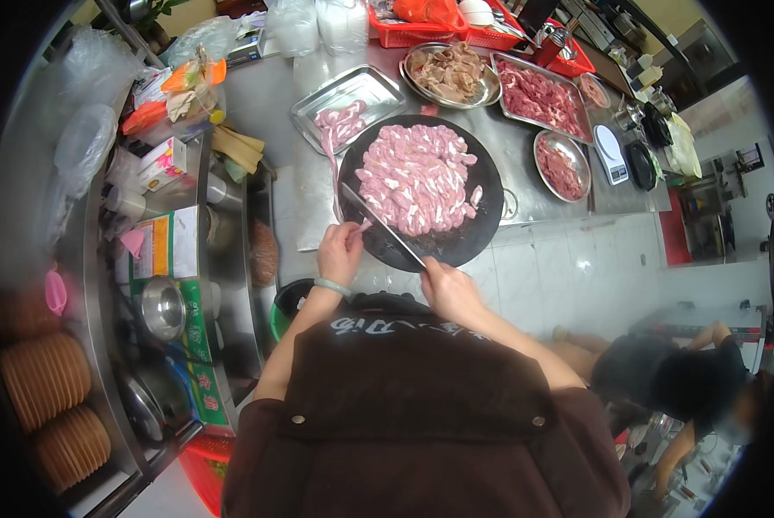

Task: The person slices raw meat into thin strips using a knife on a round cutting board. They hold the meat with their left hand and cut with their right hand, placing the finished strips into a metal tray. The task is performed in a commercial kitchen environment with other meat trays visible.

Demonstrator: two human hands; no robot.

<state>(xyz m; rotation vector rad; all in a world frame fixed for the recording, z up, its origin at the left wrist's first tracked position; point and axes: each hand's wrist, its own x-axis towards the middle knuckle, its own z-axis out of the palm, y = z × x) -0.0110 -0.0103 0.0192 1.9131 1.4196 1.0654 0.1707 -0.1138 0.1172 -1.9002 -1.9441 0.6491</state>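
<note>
My left hand (340, 249), with a pale bangle at its wrist, pinches the end of a long pink strip of raw meat or offal (334, 171) at the board's left edge. This strip trails up to more pink strips (343, 123) in a rectangular metal tray (379, 81). In my right hand (450, 288) is the handle of a knife (387, 228), its blade slanting up-left over the board, close to the left fingertips. A broad heap of cut pink pieces (419, 178) covers much of the round dark chopping board (419, 254).
Behind the board stand a metal bowl of pale meat (448, 71) and a tray of red meat (542, 97). A smaller meat bowl (562, 165) and a white kitchen scale (610, 154) are at right. Metal shelving (238, 272) flanks the left; another person (672, 375) is at lower right.
</note>
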